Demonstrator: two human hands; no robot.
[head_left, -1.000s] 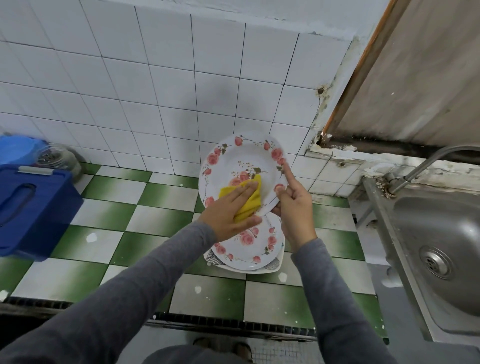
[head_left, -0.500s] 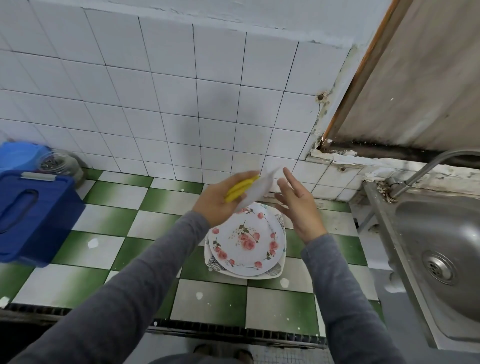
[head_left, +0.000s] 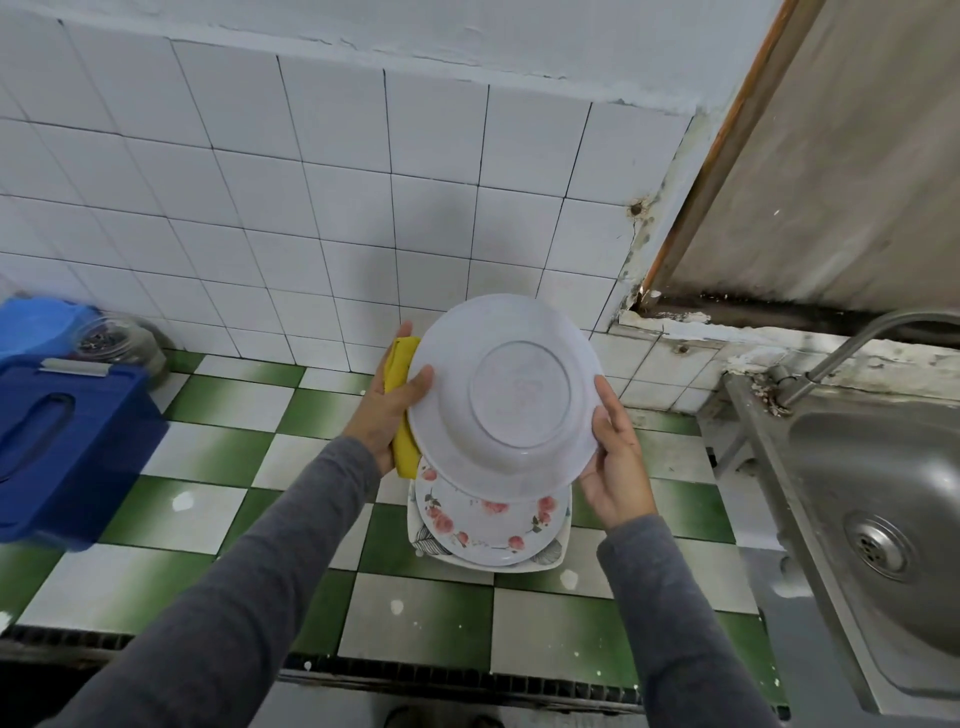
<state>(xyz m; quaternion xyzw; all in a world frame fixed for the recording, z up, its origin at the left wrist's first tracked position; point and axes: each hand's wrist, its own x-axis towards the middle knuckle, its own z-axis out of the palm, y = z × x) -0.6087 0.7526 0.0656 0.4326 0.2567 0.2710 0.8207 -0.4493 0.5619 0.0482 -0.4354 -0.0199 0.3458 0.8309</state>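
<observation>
A white plate (head_left: 506, 397) is held up between both hands, its plain underside facing me. My left hand (head_left: 387, 410) grips its left rim, thumb on the back, and holds a folded yellow cloth (head_left: 402, 410) against the hidden front side. My right hand (head_left: 615, 467) holds the right rim with the thumb on the back. Below the plate, a stack of plates with a rose-patterned plate (head_left: 488, 525) on top sits on the green-and-white tiled counter (head_left: 228, 452).
A blue plastic container (head_left: 62, 441) and a glass jar (head_left: 117, 343) stand at the left. A steel sink (head_left: 878, 514) with a tap (head_left: 852, 348) lies to the right. White wall tiles rise behind the counter.
The plate has been flipped over: a second ago its flowered face was toward me with the cloth on it; now its back faces me. The cloth is now behind the plate.
</observation>
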